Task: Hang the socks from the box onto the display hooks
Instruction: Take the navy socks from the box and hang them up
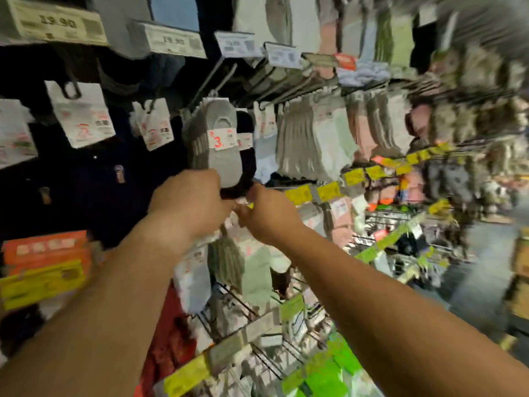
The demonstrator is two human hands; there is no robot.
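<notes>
The bundle of grey no-show socks (214, 144), its white label printed with a red 3, hangs from a display hook (204, 81) at about 12 o'clock from the hands, with a dark sock pack (247, 170) just behind it at its 3 o'clock. The left hand (187, 204) curls around the bundle's lower end, and the right hand (267, 216), at the left hand's 3 o'clock, pinches the dark pack's bottom edge. No box is in view; both hands' fingertips are hidden, and the racks toward 3 o'clock are smeared by blur.
</notes>
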